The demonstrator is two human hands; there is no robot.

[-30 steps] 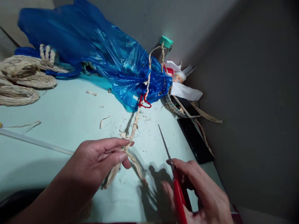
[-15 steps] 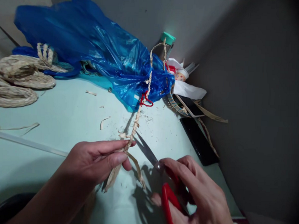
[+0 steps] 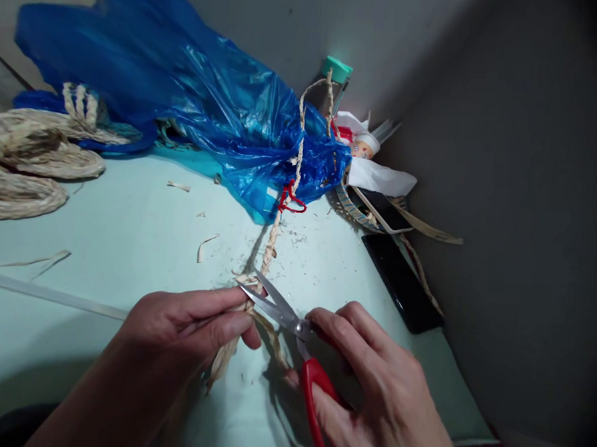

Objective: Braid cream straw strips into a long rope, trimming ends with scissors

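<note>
A pale braided cord (image 3: 270,243) of dried plant fibre stretches up the table, with a red tie (image 3: 292,200) around its upper part. My left hand (image 3: 197,331) pinches the cord near its lower end between thumb and fingers. Loose flat strands (image 3: 222,363) hang out below that grip. My right hand (image 3: 375,381) has its fingers through the red handles of a pair of scissors (image 3: 299,327). The blades are apart, their tips at the cord just above my left fingertips. I cannot tell whether they touch the fibre.
A crumpled blue plastic bag (image 3: 210,92) lies across the back. Bundled fibre (image 3: 42,143) sits at the left. On the right are a black phone (image 3: 400,282), another phone-like device (image 3: 382,209) and a patterned basket (image 3: 354,210). Fibre scraps (image 3: 207,245) dot the pale table (image 3: 127,241).
My right hand has moved left with the scissors, and their blades have opened at the cord. My left hand keeps its hold, slightly lower in view.
</note>
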